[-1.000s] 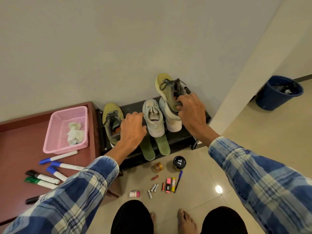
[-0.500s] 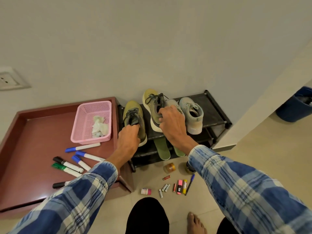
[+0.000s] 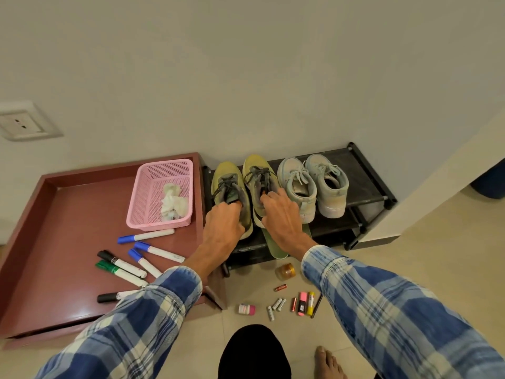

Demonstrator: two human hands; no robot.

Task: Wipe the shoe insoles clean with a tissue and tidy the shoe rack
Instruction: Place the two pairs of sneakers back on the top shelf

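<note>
A black shoe rack [image 3: 366,184] stands against the wall. On its top shelf sit two olive-yellow sneakers side by side at the left and two pale grey sneakers [image 3: 314,184] at the right. My left hand [image 3: 222,228] grips the heel of the left olive sneaker [image 3: 225,176]. My right hand [image 3: 281,214] grips the collar of the right olive sneaker [image 3: 258,170]. A green insole [image 3: 274,247] pokes out from the lower shelf beneath my right wrist. Crumpled tissue [image 3: 172,201] lies in a pink basket [image 3: 161,222].
A reddish tray table [image 3: 62,228] at the left holds the basket and several markers [image 3: 128,265]. On the floor lie batteries [image 3: 276,306], highlighters [image 3: 306,303], a small jar [image 3: 285,270] and a little bottle [image 3: 246,309]. My bare foot [image 3: 328,362] is near the bottom.
My right hand has set its olive sneaker down flat beside the left one. The two olive shoes now stand paired at the left, the grey pair at the right. The camera shifted slightly.
</note>
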